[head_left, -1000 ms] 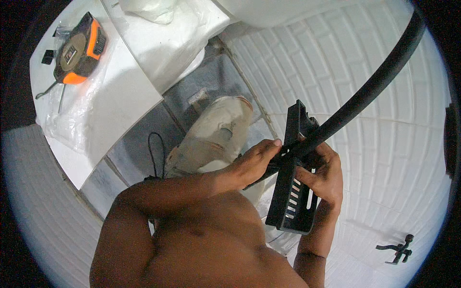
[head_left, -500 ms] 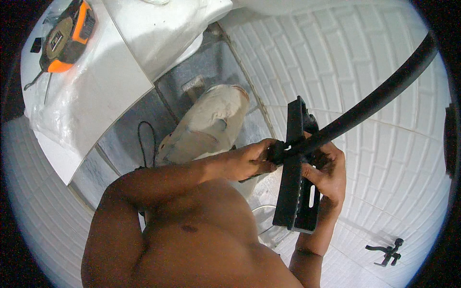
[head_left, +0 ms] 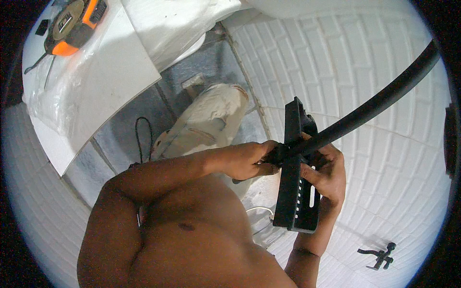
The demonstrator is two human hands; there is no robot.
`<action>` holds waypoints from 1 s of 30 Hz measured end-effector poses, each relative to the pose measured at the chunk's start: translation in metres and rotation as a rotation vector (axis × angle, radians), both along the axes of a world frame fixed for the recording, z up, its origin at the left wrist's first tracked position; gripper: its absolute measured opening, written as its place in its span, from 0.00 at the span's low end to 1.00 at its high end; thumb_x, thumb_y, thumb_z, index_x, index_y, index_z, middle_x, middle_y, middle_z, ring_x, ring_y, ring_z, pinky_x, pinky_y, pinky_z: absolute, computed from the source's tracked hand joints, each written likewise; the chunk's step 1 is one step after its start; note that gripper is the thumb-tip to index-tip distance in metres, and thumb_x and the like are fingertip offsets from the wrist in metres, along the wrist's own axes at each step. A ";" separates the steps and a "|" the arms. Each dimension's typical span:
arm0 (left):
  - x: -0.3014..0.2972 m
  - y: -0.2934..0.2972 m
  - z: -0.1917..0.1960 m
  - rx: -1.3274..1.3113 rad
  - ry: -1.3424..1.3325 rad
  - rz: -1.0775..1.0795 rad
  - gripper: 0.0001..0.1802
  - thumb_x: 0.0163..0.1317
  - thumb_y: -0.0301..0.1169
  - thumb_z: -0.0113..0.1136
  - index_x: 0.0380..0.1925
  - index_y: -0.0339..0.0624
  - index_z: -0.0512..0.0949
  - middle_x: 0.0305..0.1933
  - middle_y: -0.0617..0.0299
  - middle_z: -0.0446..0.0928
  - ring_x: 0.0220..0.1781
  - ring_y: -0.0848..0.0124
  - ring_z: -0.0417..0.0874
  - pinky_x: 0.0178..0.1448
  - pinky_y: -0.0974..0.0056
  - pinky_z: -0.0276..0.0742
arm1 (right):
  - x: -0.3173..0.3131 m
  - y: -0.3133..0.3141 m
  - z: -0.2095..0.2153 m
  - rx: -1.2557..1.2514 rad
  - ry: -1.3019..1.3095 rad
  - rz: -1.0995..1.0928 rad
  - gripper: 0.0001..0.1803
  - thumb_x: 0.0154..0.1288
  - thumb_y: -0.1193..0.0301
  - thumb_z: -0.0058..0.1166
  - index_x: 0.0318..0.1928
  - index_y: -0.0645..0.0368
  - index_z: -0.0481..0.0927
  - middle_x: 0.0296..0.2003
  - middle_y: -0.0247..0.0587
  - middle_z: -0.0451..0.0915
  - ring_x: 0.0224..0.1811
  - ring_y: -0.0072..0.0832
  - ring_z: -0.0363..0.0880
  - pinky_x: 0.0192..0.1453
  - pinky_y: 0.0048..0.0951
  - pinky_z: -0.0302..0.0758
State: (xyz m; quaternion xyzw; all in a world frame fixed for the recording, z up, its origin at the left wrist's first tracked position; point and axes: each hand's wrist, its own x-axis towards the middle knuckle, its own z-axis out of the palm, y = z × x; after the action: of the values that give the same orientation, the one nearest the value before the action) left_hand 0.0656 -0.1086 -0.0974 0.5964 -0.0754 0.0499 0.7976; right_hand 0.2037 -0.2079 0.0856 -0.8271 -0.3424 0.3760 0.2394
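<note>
A black slotted bracket (head_left: pixel 289 192), long and box-like, stands tilted upright in front of me. Across it runs a thick, curved black tube (head_left: pixel 379 102) that reaches to the upper right. My left hand (head_left: pixel 247 161) is closed round the dark near end of the tube, left of the bracket; exactly what lies under the fingers is hidden. On the other side, my right hand (head_left: pixel 329 175) grips the bracket, thumb on its inner face and fingers behind, beneath the tube. Whether tube and bracket are joined I cannot tell.
At the upper left, an orange and black tape measure (head_left: pixel 72 24) lies on a white panel (head_left: pixel 113 81) with clear plastic. Below are my pale trouser leg (head_left: pixel 206 117) and grey floor tiles (head_left: pixel 122 129). A black tap (head_left: pixel 381 257) sticks out from the white tiled wall (head_left: pixel 384 192).
My left hand has turned slightly at the near end of the tube. The right hand keeps its hold on the bracket. The view has shifted a little.
</note>
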 end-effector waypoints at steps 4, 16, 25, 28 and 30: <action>-0.003 0.000 0.005 0.041 -0.021 0.043 0.25 0.70 0.39 0.58 0.57 0.32 0.66 0.42 0.42 0.81 0.46 0.49 0.84 0.50 0.51 0.77 | -0.003 0.003 0.003 -0.028 0.022 -0.021 0.37 0.50 0.76 0.74 0.61 0.74 0.74 0.46 0.44 0.84 0.47 0.29 0.83 0.57 0.32 0.79; -0.006 -0.003 0.004 -0.045 -0.024 0.053 0.28 0.70 0.39 0.60 0.60 0.31 0.64 0.42 0.46 0.81 0.45 0.57 0.84 0.51 0.57 0.77 | -0.005 0.000 0.004 0.048 0.044 -0.024 0.31 0.52 0.81 0.69 0.59 0.68 0.77 0.47 0.40 0.81 0.47 0.27 0.83 0.51 0.29 0.80; -0.006 -0.005 -0.004 -0.199 -0.009 0.023 0.30 0.68 0.36 0.63 0.62 0.31 0.64 0.47 0.52 0.80 0.49 0.66 0.81 0.54 0.61 0.76 | -0.008 -0.001 0.003 0.048 -0.025 0.047 0.30 0.52 0.81 0.69 0.58 0.69 0.78 0.47 0.40 0.81 0.46 0.26 0.82 0.48 0.27 0.79; -0.005 -0.008 -0.003 -0.242 -0.033 0.046 0.30 0.67 0.35 0.65 0.62 0.30 0.65 0.47 0.54 0.81 0.48 0.68 0.81 0.55 0.61 0.76 | -0.008 0.001 0.007 0.029 -0.050 0.066 0.29 0.52 0.79 0.70 0.57 0.68 0.79 0.46 0.40 0.81 0.44 0.25 0.82 0.47 0.27 0.79; -0.003 -0.009 -0.001 -0.316 -0.008 0.057 0.28 0.66 0.33 0.66 0.60 0.31 0.68 0.45 0.57 0.81 0.48 0.70 0.81 0.55 0.62 0.76 | -0.008 0.002 0.007 0.012 -0.038 0.039 0.29 0.52 0.77 0.70 0.57 0.68 0.79 0.46 0.41 0.81 0.44 0.26 0.82 0.47 0.27 0.79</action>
State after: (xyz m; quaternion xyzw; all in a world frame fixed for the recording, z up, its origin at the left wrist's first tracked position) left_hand 0.0623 -0.1178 -0.0986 0.4650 -0.0530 0.0862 0.8795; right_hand 0.1956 -0.2059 0.0928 -0.8260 -0.3651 0.3626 0.2303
